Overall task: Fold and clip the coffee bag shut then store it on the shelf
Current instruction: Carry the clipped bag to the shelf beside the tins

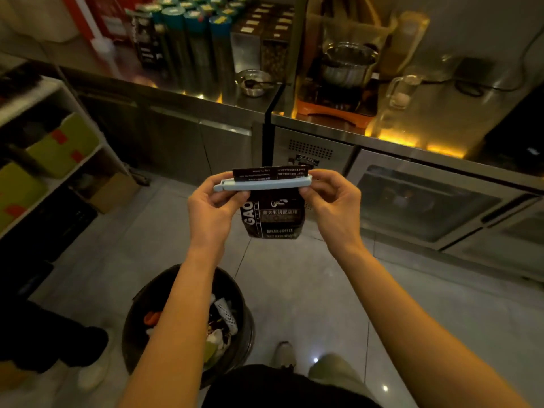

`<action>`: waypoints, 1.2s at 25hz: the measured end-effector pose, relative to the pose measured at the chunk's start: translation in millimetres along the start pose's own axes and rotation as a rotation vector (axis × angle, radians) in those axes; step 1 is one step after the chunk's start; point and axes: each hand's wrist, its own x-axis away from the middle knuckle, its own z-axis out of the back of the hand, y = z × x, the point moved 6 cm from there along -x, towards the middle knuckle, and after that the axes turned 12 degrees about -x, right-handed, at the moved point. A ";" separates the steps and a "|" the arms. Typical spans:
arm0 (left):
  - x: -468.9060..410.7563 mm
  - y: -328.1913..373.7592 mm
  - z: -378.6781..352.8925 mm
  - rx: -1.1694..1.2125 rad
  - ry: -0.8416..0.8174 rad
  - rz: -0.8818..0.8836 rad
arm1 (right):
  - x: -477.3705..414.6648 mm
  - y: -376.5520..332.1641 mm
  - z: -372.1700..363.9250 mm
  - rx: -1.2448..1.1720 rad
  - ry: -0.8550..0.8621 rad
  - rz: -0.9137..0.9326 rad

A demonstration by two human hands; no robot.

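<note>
A dark brown coffee bag (272,219) with white lettering hangs in mid-air in front of me, its top folded over. A long pale blue clip (263,183) lies across the fold, with a strip of the bag's top standing above it. My left hand (216,203) pinches the clip's left end and the bag's upper left corner. My right hand (331,198) grips the clip's right end and the bag's upper right corner. Whether the clip is latched I cannot tell.
A steel counter (206,101) runs across the back, carrying tall canisters (191,42), a small bowl (254,82), a steel pot (347,64) and a glass mug (401,89). A white shelf unit (53,134) with green boxes stands left. A full bin (191,322) sits below my arms.
</note>
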 end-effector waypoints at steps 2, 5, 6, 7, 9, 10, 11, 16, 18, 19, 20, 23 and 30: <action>-30.0 0.1 -10.5 0.010 0.045 0.000 | -41.2 6.4 -6.0 -0.010 -0.048 -0.016; -88.6 -5.2 -28.6 0.015 0.114 0.002 | -113.8 26.4 -17.9 -0.009 -0.124 -0.046; -106.2 -7.4 -33.9 0.016 0.132 0.004 | -135.2 32.2 -21.8 -0.005 -0.141 -0.046; -123.0 -8.5 -38.2 0.020 0.146 0.007 | -154.7 36.8 -25.2 -0.016 -0.149 -0.046; -172.3 -13.2 -48.1 0.015 0.207 0.007 | -210.5 54.6 -38.8 -0.056 -0.189 -0.052; -194.0 -13.2 -51.2 0.004 0.232 0.000 | -233.9 61.4 -45.4 -0.070 -0.208 -0.051; -219.6 -12.2 -54.2 -0.011 0.270 0.003 | -263.2 67.7 -55.3 -0.072 -0.242 -0.061; -326.4 -6.8 -51.5 -0.051 0.402 0.035 | -379.1 85.1 -116.8 -0.154 -0.362 -0.081; -366.6 -8.9 -39.1 -0.056 0.450 0.040 | -413.1 96.9 -147.7 -0.176 -0.386 -0.096; -387.6 -10.8 -31.2 -0.052 0.472 0.037 | -429.2 104.5 -164.7 -0.180 -0.404 -0.103; -407.4 -13.6 -22.3 -0.042 0.486 0.034 | -443.2 111.7 -181.7 -0.182 -0.422 -0.113; -466.5 -22.9 10.0 -0.009 0.497 0.031 | -481.1 132.5 -234.2 -0.146 -0.447 -0.119; -621.3 -43.8 115.2 -0.021 0.403 0.038 | -557.7 168.9 -384.1 -0.062 -0.333 -0.085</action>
